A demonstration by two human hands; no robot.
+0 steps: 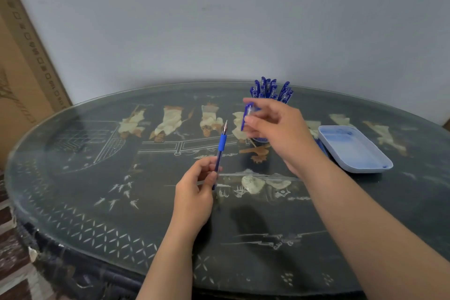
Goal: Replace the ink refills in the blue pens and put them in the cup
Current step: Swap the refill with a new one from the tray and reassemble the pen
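Head view shows the left hand (194, 192) with its fingers curled round the lower barrel of a blue pen (220, 153). The pen is held off the table (97, 178), metal tip up. The right hand (277, 129) pinches a small blue cap (248, 114) between thumb and fingertips, just in front of the cup (261, 139).

The pen looks light, stiff and thin. Its plastic barrel is likely slick, so the rubber grip sleeve below the tip seems the surest place to hold it while capping. The cap is tiny and would be easy to drop.

The right hand hides most of the cup; only its base and the finished pens (270, 90) fanning out of the top show. Motion blur softens the cap. Something blue lies between the right wrist and the light-blue tray (379, 165), too covered to identify. I cannot tell whether the held pen's refill is new.
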